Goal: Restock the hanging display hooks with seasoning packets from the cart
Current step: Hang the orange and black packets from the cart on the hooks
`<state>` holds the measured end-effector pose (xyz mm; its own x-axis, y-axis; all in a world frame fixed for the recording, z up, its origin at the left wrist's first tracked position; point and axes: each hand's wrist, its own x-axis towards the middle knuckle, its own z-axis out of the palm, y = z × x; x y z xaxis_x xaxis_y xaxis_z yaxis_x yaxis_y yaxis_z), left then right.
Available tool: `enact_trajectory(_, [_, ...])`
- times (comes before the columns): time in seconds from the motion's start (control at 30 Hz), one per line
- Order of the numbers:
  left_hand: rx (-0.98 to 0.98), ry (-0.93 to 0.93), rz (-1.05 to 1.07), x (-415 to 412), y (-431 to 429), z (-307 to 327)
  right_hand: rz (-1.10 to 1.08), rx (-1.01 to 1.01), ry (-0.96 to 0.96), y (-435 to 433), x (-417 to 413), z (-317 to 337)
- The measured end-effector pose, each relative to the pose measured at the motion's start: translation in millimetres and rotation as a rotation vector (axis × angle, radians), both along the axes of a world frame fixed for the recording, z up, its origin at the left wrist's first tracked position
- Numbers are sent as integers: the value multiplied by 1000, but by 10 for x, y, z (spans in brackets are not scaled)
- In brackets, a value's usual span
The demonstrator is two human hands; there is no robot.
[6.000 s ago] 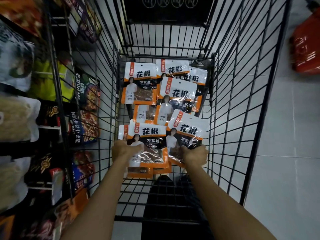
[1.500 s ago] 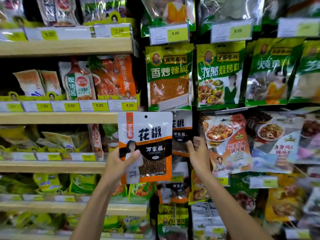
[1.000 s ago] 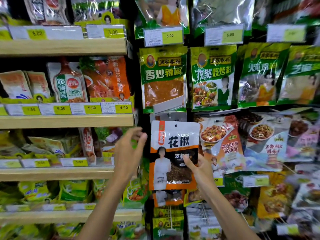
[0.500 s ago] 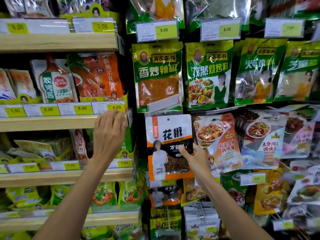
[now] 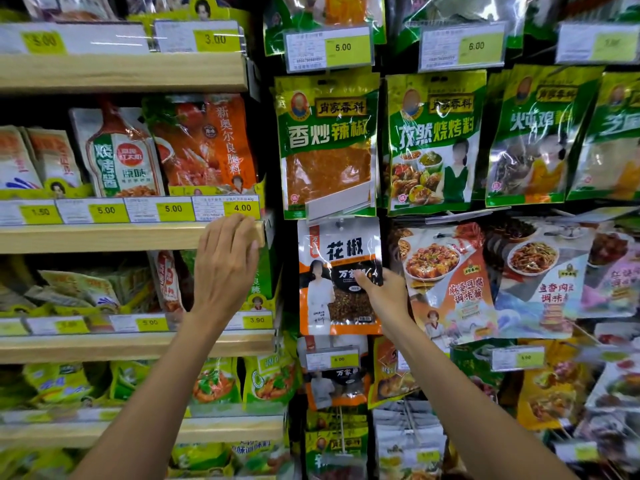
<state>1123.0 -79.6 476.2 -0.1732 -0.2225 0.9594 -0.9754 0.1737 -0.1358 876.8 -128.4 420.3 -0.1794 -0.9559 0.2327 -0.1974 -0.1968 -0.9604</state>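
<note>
Packet shifted right, right hand pinching its right edge

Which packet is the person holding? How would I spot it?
Right of the wooden shelves hang packets. Under the green chilli packet is the seasoning packet that the right hand grips. Only it in that row has a white top and orange border.

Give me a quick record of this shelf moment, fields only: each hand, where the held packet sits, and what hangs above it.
left hand: open, resting on the pale wooden shelf edge
right hand: pinches the white-and-orange plastic peppercorn packet by its right edge
packet: upright, its top just under the packet above; hooked or not, cannot tell
above it: green plastic chilli-powder packet
</note>
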Motion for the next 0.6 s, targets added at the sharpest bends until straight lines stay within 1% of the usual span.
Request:
enact_trajectory(0.37, [14, -14, -22, 27, 12, 6, -150, 89, 71, -494, 221, 176])
enact_trajectory(0.53, [36, -9, -31, 26, 39, 3, -148, 96, 196, -396, 193, 124])
enact_trajectory(0.6, [17, 1, -42, 3, 63, -5, -156, 63, 239, -237, 168, 88])
